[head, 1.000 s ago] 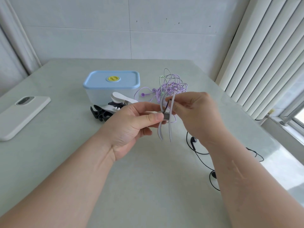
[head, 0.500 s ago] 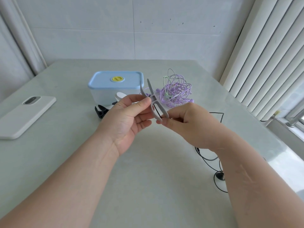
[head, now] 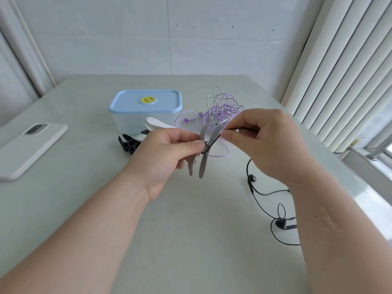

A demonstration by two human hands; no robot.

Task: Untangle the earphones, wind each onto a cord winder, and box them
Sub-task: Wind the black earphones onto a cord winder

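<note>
Left hand [head: 167,153]: pinches the grey cord winder [head: 204,160] at its narrow waist, thumb on the near face; winder held in the air above the table [head: 191,240], prongs pointing up and down
Right hand [head: 265,143]: thumb and forefinger pinch the black cord [head: 214,140] up and right of the winder; cord runs taut from the waist to the fingers
Change: half a second earlier the winder lay tilted and the right hand sat lower, just beside it; now the winder stands near upright and the right hand has risen above it; this reads as a pass of cord being drawn round the waist
Black earphones [head: 252,178]: both buds lie on the table right of the hands; most of the cable is loose, partly hidden under the right forearm
Stage (judgement): winding barely begun; few turns on at most
Purple earphones [head: 222,109]: tangled heap behind the hands; not yet sorted
Box [head: 146,111]: blue lid on; just left of the heap
Spare winders: white winder [head: 157,125] and black winder [head: 128,144] in front of the box
Phone [head: 31,145]: far left on the table
</note>
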